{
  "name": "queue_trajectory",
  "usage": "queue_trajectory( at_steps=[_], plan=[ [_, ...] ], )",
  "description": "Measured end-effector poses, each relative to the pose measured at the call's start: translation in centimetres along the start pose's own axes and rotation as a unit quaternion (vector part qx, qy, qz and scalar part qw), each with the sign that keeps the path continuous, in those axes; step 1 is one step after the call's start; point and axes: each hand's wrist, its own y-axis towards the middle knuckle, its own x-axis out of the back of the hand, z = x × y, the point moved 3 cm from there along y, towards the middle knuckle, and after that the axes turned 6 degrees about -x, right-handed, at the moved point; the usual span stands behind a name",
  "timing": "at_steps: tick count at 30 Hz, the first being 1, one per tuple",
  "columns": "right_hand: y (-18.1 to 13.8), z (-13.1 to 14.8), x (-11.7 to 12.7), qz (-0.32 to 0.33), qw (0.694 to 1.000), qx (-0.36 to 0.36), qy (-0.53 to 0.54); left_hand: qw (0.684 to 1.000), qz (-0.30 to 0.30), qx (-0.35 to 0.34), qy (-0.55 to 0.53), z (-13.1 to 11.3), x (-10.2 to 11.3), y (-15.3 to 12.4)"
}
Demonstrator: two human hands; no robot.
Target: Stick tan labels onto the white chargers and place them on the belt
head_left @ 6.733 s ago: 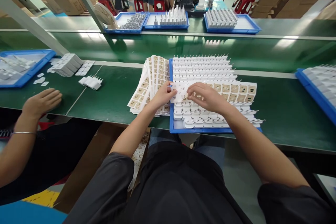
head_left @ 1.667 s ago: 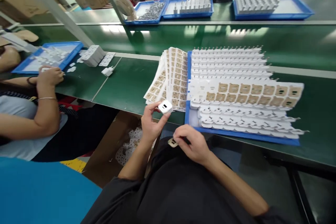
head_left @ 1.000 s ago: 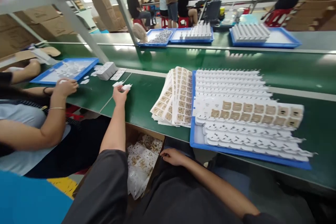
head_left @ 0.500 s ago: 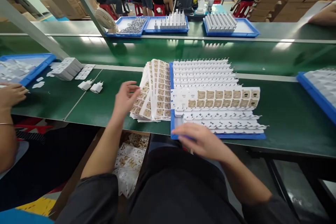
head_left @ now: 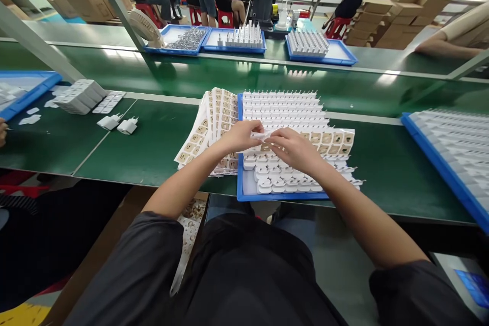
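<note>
A sheet of beige, label-like stickers (head_left: 338, 142) lies across rows of white plug adapters (head_left: 280, 107) in a blue-rimmed tray (head_left: 240, 183). My left hand (head_left: 244, 135) is closed on the sheet's whitish left end, which looks lifted and bent. Close beside it, my right hand (head_left: 294, 147) has its fingers pinched at the same part of the sheet. Whether a single sticker is between the fingertips is too small to tell. To the left of the tray, partly beneath my left forearm, a fanned pile of similar sticker sheets (head_left: 217, 112) rests on the green bench.
Two loose plug adapters (head_left: 128, 126) and a white stack (head_left: 82, 97) are on the left. Another tray of adapters (head_left: 451, 163) stands at right. Beyond are trays of metal parts (head_left: 187, 39) and adapters (head_left: 309, 43). A co-worker's hand (head_left: 3, 132) shows at the left edge.
My left hand has moved right from the sheet pile to the sheet on the tray. My right hand has risen from the tray's front edge to meet it. The view has shifted slightly.
</note>
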Motion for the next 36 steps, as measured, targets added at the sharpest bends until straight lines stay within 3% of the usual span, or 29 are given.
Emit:
queue_trajectory(
  at_steps=[5,13,20,24,29,33,36],
  plan=[
    [0.1,0.3,-0.1,-0.081,0.996,0.015,-0.017,0.993,0.007,0.064,-0.097,0.4,0.8,-0.3],
    [0.5,1.3,-0.3,-0.067,0.996,0.046,-0.041,0.956,0.019,0.107,-0.274,2.1,0.2,-0.2],
    [0.4,1.2,-0.9,-0.054,0.995,0.06,-0.055,0.979,-0.003,0.112,-0.171,1.7,0.6,-0.2],
    [-0.5,0.6,-0.4,-0.026,0.997,0.069,-0.009,0.983,-0.013,0.107,-0.15,2.1,0.4,-0.3],
    [-2.8,0.0,1.7,-0.056,0.973,0.003,0.224,0.997,-0.082,0.004,-0.001,1.4,-0.3,-1.2],
    [-5.9,0.3,2.4,-0.13,0.922,-0.106,0.348,0.966,-0.195,-0.098,0.14,-0.9,-1.4,-4.1],
    [-8.5,1.0,2.0,-0.175,0.888,-0.166,0.392,0.947,-0.148,-0.23,0.169,-2.7,-3.6,-7.0]
  ],
)
